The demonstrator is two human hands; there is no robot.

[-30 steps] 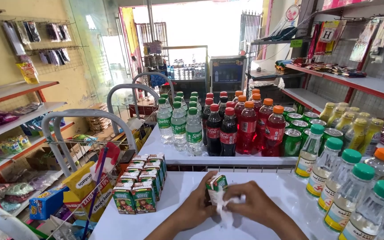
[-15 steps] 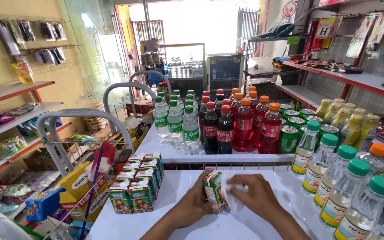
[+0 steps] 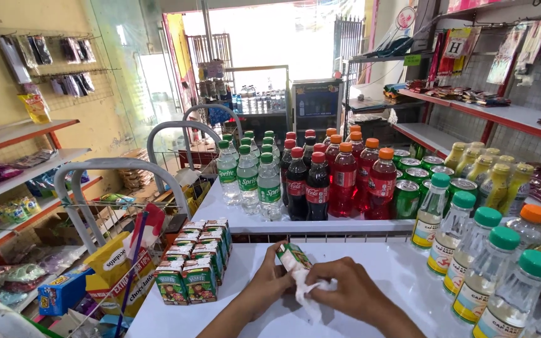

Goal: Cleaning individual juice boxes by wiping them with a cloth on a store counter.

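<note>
My left hand (image 3: 269,285) grips a small green and red juice carton (image 3: 293,256) just above the white table (image 3: 402,275). My right hand (image 3: 345,289) presses a crumpled white cloth (image 3: 303,294) against the carton's lower end. To the left of my hands, several matching cartons (image 3: 195,261) stand in neat rows near the table's left edge.
Clear bottles with green and orange caps (image 3: 493,269) line the right side. Behind a low rail, a raised shelf (image 3: 252,220) carries soda bottles (image 3: 311,181) and green cans (image 3: 411,188). Metal carts (image 3: 104,188) with snack boxes stand at left. Wall shelves run along both sides.
The carton has dropped lower and tilted, closer to the table. My right hand has closed over the white cloth against it.
</note>
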